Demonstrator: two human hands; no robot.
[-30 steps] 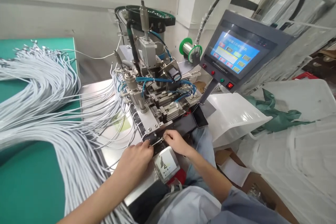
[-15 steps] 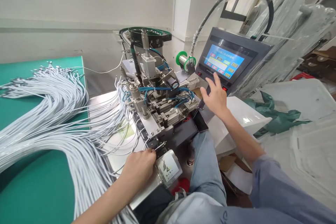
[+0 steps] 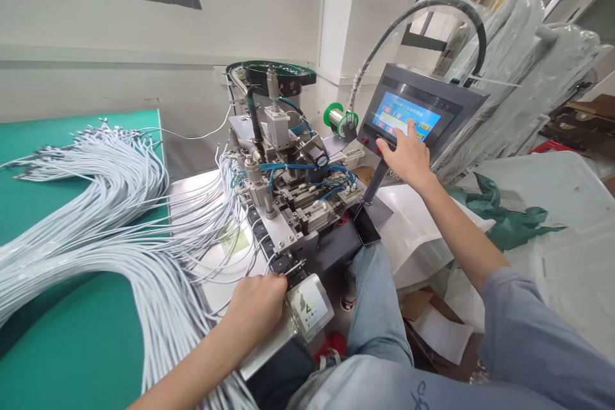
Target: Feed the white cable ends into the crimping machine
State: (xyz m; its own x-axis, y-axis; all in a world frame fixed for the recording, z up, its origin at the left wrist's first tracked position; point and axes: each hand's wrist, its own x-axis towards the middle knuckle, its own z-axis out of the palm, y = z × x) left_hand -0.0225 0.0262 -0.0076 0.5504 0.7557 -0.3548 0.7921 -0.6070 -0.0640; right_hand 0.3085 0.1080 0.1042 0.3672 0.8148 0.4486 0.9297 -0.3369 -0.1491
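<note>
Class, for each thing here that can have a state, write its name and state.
Touchscreen: lit, partly covered
Right hand: spread open, contact unclear
Left hand: curled, grip hidden
White cables: bunched, curving
Green-ended spool: wound, not bare
Green sheet: crumpled

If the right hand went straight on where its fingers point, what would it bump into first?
Most likely the lit screen. The right hand already overlaps it in the picture, so it may even be touching; this one view doesn't show whether a gap is left.
</note>
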